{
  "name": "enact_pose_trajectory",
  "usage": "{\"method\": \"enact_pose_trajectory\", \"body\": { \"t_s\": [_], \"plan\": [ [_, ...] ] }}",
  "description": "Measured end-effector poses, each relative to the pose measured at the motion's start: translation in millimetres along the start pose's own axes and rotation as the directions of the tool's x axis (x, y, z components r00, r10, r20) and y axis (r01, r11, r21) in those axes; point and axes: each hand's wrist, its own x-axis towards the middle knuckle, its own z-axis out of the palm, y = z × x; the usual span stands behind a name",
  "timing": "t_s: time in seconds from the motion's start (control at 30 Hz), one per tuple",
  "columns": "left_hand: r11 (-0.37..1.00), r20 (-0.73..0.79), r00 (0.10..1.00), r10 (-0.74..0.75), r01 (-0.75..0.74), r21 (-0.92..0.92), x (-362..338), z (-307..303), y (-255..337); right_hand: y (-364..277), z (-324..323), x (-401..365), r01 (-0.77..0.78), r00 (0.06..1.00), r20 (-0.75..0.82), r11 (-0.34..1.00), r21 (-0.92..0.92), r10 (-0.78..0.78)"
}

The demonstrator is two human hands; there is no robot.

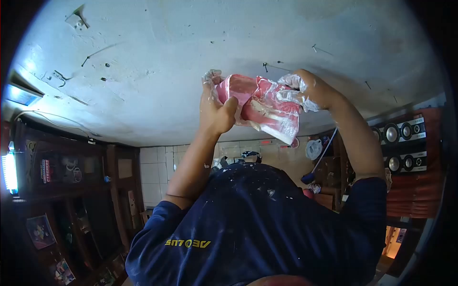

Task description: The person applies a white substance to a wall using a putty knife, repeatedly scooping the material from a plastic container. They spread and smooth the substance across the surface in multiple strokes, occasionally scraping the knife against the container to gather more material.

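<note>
A pink, hollow plastic container [274,119], smeared inside with white paste, is held up before a pale blue surface. My left hand [219,107] grips its left side, thumb over the near edge and whitened fingertips behind. At its right side, my right hand [305,90] has bent fingers pressed on the edge. Thick white paste coats those fingers. Whether a small tool is among them cannot be made out.
Nails and hooks stick out of the pale blue surface [162,57]. Dark wooden shelving [112,176] stands at left, with a lit lamp [9,171] beside it. Speakers [403,133] and a red curtain [412,205] are at right.
</note>
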Motion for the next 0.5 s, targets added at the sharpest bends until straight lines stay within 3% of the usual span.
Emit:
{"method": "enact_pose_trajectory", "body": {
  "t_s": [0.03, 0.1, 0.13, 0.17, 0.23, 0.27, 0.3, 0.33, 0.37, 0.4, 0.43, 0.47, 0.5],
  "plan": [
    [0.999, -0.009, 0.999, -0.035, 0.035, 0.038, 1, 0, 1, 5, -5, 5, 0.009, 1.0, -0.003, 1.0, -0.004, -0.009],
    [0.994, -0.023, 1.0, 0.002, 0.0, 0.106, 2, -4, 7, 12, -14, 12, -0.306, 0.931, 0.298, 0.897, 0.318, 0.212],
    [0.991, -0.032, 0.999, -0.004, 0.009, 0.132, 4, -5, 8, 8, -7, 13, -0.343, 0.924, 0.25, 0.918, 0.199, 0.291],
    [0.987, -0.042, 0.999, -0.005, 0.012, 0.158, 6, -8, 9, 17, -6, 13, -0.328, 0.93, 0.24, 0.925, 0.192, 0.28],
    [0.991, -0.006, 1.0, 0.013, -0.012, 0.133, 8, -16, 9, 43, -9, 14, -0.205, 0.976, 0.18, 0.813, 0.545, 0.125],
    [0.987, 0.018, 0.999, 0.041, -0.044, 0.152, 12, -21, 11, 28, -5, 14, -0.147, 0.982, 0.182, 0.78, 0.609, 0.043],
    [1.0, 0.014, 1.0, -0.023, 0.023, -0.01, 15, -21, 17, 4, -17, -1, -0.179, 0.982, 0.167, 0.728, 0.661, 0.089],
    [0.981, 0.033, 0.996, -0.079, 0.083, -0.175, 16, -22, 22, 8, -26, -5, -0.093, 0.992, 0.129, 0.707, 0.702, 0.002],
    [0.971, 0.099, 0.966, 0.237, -0.239, 0.002, 22, -31, -12, 10, -39, -5, -0.001, 0.992, 0.087, 0.683, 0.731, -0.091],
    [0.896, 0.143, 0.94, 0.31, -0.339, 0.287, 25, -35, -8, -8, -50, -13, 0.069, 0.99, 0.034, 0.68, 0.73, -0.137],
    [0.98, 0.062, 0.979, 0.192, -0.188, -0.069, 28, -30, -9, -23, -58, -22, 0.134, 0.983, -0.015, 0.671, 0.729, -0.181],
    [0.908, 0.061, 0.997, 0.045, -0.015, -0.418, 34, -24, -7, -32, -66, -27, 0.214, 0.973, -0.111, 0.626, 0.75, -0.2],
    [0.901, 0.069, 0.994, 0.09, -0.052, -0.432, 38, -21, 2, -46, -76, -29, 0.255, 0.964, -0.138, 0.636, 0.728, -0.229]
  ]
}}
